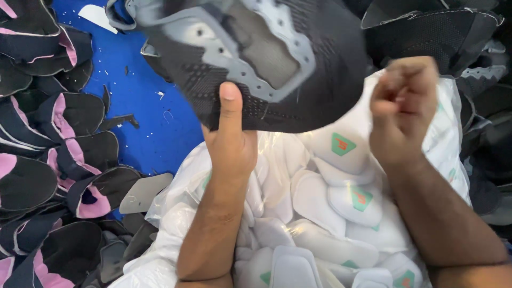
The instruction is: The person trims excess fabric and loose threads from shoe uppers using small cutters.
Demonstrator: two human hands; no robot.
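Both hands are working above a clear plastic bag [176,202]. The left hand [230,144] is holding a black and grey shoe upper [266,58] by its lower edge, with the thumb pressing flat on the front of the fabric and the other fingers hidden behind it. The right hand [402,109] is closing into a loose fist just beside the right edge of the shoe upper; it is blurred, so I cannot tell if it is pinching something.

The shoe upper is hanging in the air over the bag and is covering the far part of it. The bag is lying open and is holding many white padded tongue pieces [320,197], some with a small green label. They are filling the bag almost to its rim.

Little free room is remaining around the hands. On the left, black and pink shoe pieces [74,160] are lying in overlapping rows, leaving only a narrow strip of the blue table [144,106] bare. On the right, more black shoe uppers [448,32] are piling up close to the bag.
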